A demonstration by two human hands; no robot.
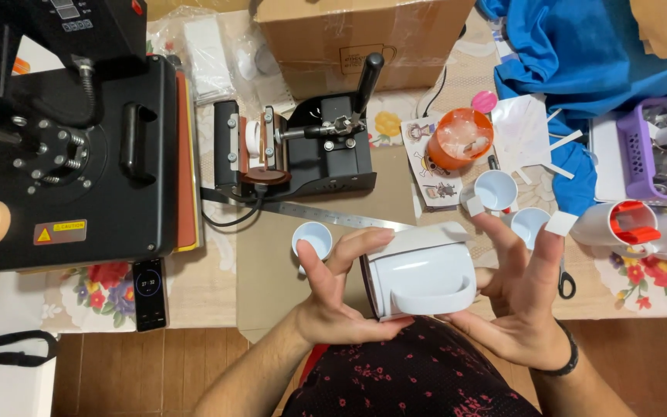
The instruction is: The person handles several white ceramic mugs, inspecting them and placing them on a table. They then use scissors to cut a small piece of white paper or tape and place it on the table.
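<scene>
1. Gripping white mug [420,272] between both hands, above worktop [272,262] edge.
2. Lying sideways, long axis left-right, handle down.
3. Left hand [333,297] clasping base; right hand [520,297] cupping mouth end, pinching tape piece [560,224].

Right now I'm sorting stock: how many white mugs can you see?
4 clearly. One mug held on its side between the left hand and right hand; a small mug left; two upright right of it. Others at the right edge may be hidden.
</scene>
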